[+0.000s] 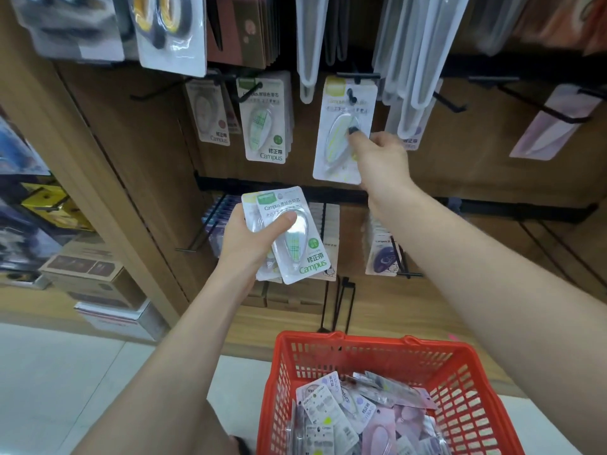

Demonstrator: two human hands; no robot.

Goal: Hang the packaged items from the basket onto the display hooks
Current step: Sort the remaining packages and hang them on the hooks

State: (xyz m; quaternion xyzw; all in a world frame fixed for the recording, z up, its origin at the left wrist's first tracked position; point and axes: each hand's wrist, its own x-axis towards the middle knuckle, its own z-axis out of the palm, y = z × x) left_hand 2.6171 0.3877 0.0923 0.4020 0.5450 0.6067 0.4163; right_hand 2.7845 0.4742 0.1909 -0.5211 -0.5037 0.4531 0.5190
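basket [371, 362] cut off below; top packages [170, 31] blurred.

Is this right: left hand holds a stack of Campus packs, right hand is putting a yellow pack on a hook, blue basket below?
One error: the basket is red, not blue, as the head view shows. The rest stands: the left hand holds a stack of Campus packs, and the right hand holds the yellow pack at a hook.

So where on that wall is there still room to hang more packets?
Bare hooks stick out right of the yellow packet the right hand holds. The hook far left also looks bare. The green packets' hook is crowded.
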